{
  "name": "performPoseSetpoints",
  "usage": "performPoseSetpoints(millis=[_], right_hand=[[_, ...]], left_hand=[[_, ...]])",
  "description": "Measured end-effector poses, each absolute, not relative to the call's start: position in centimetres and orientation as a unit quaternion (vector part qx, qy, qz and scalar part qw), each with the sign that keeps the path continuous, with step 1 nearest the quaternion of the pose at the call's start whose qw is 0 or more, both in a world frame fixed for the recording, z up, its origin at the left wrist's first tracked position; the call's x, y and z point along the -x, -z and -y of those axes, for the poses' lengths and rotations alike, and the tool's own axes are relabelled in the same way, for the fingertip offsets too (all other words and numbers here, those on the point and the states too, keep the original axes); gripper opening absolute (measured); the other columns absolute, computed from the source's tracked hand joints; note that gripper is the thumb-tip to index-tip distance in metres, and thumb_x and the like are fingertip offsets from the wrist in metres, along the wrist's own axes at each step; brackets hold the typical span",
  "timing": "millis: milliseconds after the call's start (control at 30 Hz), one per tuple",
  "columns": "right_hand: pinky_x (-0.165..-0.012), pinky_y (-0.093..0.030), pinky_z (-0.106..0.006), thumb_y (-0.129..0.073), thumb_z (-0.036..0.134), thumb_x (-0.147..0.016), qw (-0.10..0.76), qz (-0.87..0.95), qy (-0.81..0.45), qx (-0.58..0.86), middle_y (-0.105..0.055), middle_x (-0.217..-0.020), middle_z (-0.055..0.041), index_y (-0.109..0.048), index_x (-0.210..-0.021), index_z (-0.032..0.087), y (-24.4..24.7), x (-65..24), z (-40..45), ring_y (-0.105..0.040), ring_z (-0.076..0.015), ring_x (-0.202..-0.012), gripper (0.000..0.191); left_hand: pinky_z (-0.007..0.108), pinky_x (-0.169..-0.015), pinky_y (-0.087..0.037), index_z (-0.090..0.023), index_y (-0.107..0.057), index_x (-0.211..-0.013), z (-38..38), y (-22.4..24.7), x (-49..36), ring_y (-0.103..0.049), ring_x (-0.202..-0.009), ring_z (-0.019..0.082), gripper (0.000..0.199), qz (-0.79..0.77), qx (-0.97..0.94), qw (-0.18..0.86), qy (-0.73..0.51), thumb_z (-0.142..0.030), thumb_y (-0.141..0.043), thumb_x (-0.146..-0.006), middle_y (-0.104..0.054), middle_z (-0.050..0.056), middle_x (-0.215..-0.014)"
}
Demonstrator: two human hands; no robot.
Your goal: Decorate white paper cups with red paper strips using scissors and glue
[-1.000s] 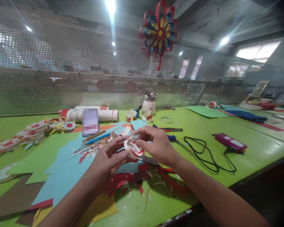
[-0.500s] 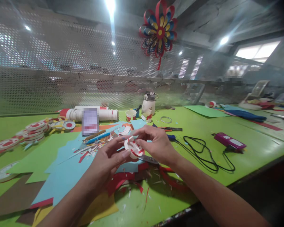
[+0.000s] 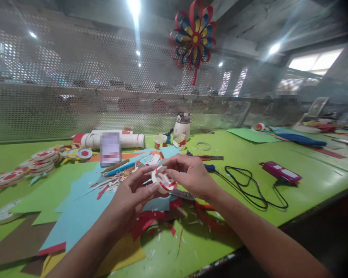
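Between both hands is a small white paper cup piece (image 3: 161, 180) with red markings, its hollow side partly showing. My left hand (image 3: 136, 189) pinches its left edge, thumb in front and fingers behind. From the right, my right hand (image 3: 188, 172) grips its upper right rim between thumb and fingers. Just below lie scissors, with a metal blade (image 3: 182, 194) and red-orange handles (image 3: 205, 207) partly under my right wrist. Blue paper sheets (image 3: 84, 200), red paper scraps (image 3: 146, 224) and thin white cuttings surround the hands.
White-and-red paper discs (image 3: 42, 162) are stacked at the left. Paper cups (image 3: 160, 141) and a white bottle (image 3: 181, 126) stand at the back. A blue-handled tool's black cord (image 3: 249, 193) winds toward a purple box (image 3: 282, 173). A paper flower (image 3: 195, 38) hangs above.
The paper cup piece has turned very slightly in the fingers. Both hands keep nearly the same place and grip.
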State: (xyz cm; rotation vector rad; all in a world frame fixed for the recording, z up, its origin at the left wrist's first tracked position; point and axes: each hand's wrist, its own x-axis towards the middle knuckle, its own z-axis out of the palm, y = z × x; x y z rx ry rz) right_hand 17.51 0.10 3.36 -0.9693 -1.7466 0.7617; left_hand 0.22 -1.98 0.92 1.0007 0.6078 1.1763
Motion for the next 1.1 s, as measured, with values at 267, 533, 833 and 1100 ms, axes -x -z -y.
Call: performPoseSetpoints(millis=[267, 533, 833, 1100], right_hand=[[-0.056, -0.048, -0.024, -0.062, 0.020, -0.077, 0.521, 0.652, -0.361, 0.416, -0.064, -0.066, 0.0001, -0.067, -0.081, 0.014, -4.4, -18.4, -0.4, -0.057, -0.0095, -0.057, 0.009], [-0.061, -0.048, -0.026, -0.062, 0.026, -0.079, 0.475, 0.663, -0.406, 0.412, -0.068, -0.072, -0.0031, -0.068, -0.083, 0.013, -4.1, -18.1, -0.2, -0.059, -0.0106, -0.062, 0.015], [-0.060, -0.047, -0.025, -0.064, 0.024, -0.077, 0.479, 0.695, -0.338, 0.416, -0.064, -0.069, -0.0018, -0.065, -0.073, 0.014, -3.2, -17.5, -0.2, -0.057, -0.0114, -0.063, 0.011], [-0.055, -0.041, -0.022, -0.062, 0.016, -0.077, 0.466, 0.718, -0.304, 0.417, -0.061, -0.063, 0.0008, -0.064, -0.070, 0.013, -3.5, -17.7, 0.0, -0.050, -0.0085, -0.057, 0.008]], left_hand=[[0.029, -0.074, -0.057, -0.023, -0.068, -0.104, 2.2, -1.3, -0.2, -0.070, -0.080, 0.019, 0.035, -0.278, -0.453, 0.666, -0.524, -0.020, -0.077, -0.070, -0.071, 0.005, -0.103], [0.028, -0.075, -0.057, -0.022, -0.069, -0.106, 2.1, -1.1, -0.2, -0.068, -0.088, 0.020, 0.042, -0.291, -0.438, 0.660, -0.536, -0.020, -0.081, -0.066, -0.070, 0.008, -0.111], [0.028, -0.073, -0.056, -0.023, -0.071, -0.102, 2.0, -1.1, -0.4, -0.070, -0.080, 0.018, 0.040, -0.293, -0.453, 0.657, -0.526, -0.020, -0.082, -0.064, -0.072, 0.006, -0.105], [0.029, -0.072, -0.057, -0.023, -0.072, -0.100, 2.2, -1.2, -0.5, -0.070, -0.081, 0.020, 0.039, -0.291, -0.446, 0.658, -0.532, -0.021, -0.082, -0.062, -0.071, 0.007, -0.107]])
